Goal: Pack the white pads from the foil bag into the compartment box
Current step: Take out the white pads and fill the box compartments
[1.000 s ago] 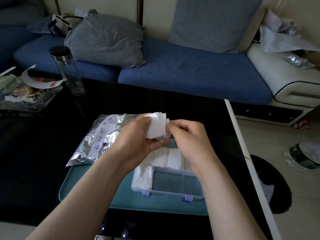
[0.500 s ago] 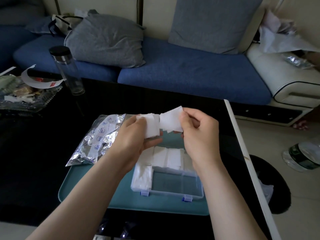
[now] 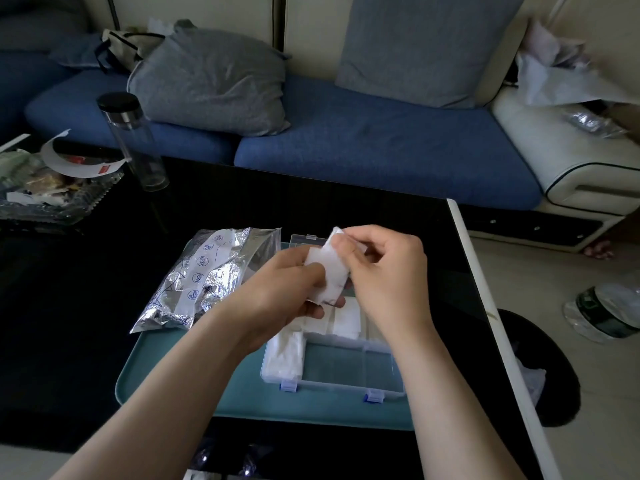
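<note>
White pads [image 3: 328, 276] are held just above the compartment box [image 3: 332, 385], pinched in the grip of the left hand [image 3: 284, 292] and of the right hand [image 3: 386, 271], probably to be squared before insertion (some compartments are already filled). The foil bag [image 3: 204, 282] is set alongside, within reach.

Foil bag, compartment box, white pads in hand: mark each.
foil bag [image 3: 204, 282], head view, crinkled middle of its printed face.
compartment box [image 3: 332, 362], head view, bare floor of the near empty compartment.
white pads [image 3: 329, 275], head view, front face of the held stack.
</note>
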Demonstrator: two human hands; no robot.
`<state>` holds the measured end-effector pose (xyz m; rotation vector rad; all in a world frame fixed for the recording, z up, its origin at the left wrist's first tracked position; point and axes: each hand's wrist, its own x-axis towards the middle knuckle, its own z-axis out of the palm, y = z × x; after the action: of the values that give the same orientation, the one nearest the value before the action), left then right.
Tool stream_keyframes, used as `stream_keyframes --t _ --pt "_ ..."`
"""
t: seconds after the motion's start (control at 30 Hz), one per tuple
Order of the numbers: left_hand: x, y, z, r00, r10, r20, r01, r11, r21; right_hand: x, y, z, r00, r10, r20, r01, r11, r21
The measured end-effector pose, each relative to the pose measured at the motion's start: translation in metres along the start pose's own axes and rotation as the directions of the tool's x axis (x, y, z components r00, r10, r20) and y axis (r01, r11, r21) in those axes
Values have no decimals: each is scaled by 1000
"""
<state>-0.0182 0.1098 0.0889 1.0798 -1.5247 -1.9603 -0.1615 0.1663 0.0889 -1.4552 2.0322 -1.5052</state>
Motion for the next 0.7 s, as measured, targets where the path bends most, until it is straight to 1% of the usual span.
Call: stream_keyframes --t 0.07,0.13,0.17,0.23,0.3,0.37,0.4,0.5,0.63,0.7 --pt "2 -2 0 1000 -11 -27 10 1000 -8 3 2 -2 996 15 -88 -13 999 29" --pt "3 -3 -2 998 -35 -54 32 998 -56 6 2 -5 983 58 -174 -43 995 89" --pt "4 -3 -2 997 -48 -65 43 995 -85 7 1 -7 978 73 -194 -49 991 125" --pt "4 -3 -2 994 -73 -86 60 987 -148 7 -2 -10 982 87 -165 -56 981 183" --pt "6 -1 -3 991 -94 -95 72 974 -213 5 -6 -11 995 87 -54 -74 977 202" --pt "7 2 -4 991 -112 -67 89 956 -281 2 -6 -8 996 70 62 -79 984 159" --pt "8 2 -4 992 -114 -44 96 950 -296 0 -6 -5 994 58 92 -69 991 116" --pt "6 3 -4 995 -87 39 94 955 -280 -3 -7 0 997 33 75 -34 999 15" --pt "2 6 -5 990 -4 138 45 955 -293 -3 -5 1 997 76 -5 -76 997 -32" --pt "1 4 -4 990 18 139 10 980 -197 -3 -5 1 996 87 -24 -88 996 -29"
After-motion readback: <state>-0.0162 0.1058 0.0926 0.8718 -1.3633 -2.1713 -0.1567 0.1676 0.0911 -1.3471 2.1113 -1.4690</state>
